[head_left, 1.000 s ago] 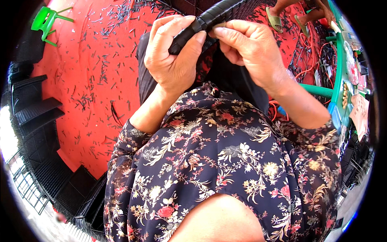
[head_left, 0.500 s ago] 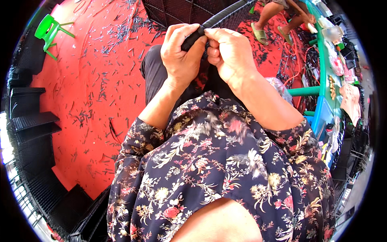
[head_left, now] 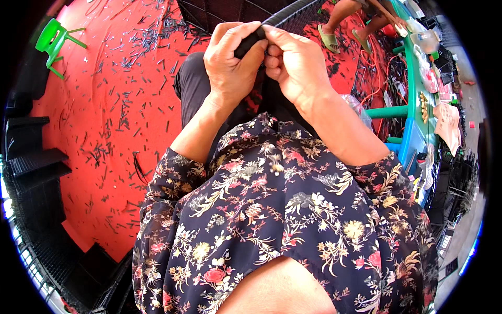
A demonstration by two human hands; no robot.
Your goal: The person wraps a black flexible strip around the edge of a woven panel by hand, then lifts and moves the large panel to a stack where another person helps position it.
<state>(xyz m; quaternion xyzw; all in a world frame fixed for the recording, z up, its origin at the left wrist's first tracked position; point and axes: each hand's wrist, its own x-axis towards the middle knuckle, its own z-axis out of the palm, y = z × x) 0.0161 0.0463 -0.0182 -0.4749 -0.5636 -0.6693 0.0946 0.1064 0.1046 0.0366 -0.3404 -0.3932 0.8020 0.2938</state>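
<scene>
Ahead of my lap, a black bar [head_left: 291, 12] wrapped in dark strip slants up to the right from a black woven furniture piece [head_left: 219, 11]. My left hand [head_left: 226, 65] is closed round the bar's near end, thumb pressing along it. Right beside it, my right hand [head_left: 302, 67] has its fingers curled and its thumb and forefinger pinched at the wrapping, touching the left fingertips. Whatever lies in that pinch is hidden by the fingers.
Black strip scraps litter the red floor [head_left: 99, 183]. A green chair [head_left: 52, 42] stands far left, with black woven pieces [head_left: 36, 162] along the left edge. On the right is a green-edged table [head_left: 413, 68] with bags and small items. Another person's sandalled foot [head_left: 329, 39] is beyond.
The view has shifted slightly, so the hands and bar sit a little higher and further left. Both hands keep nearly the same hold on the bar.
</scene>
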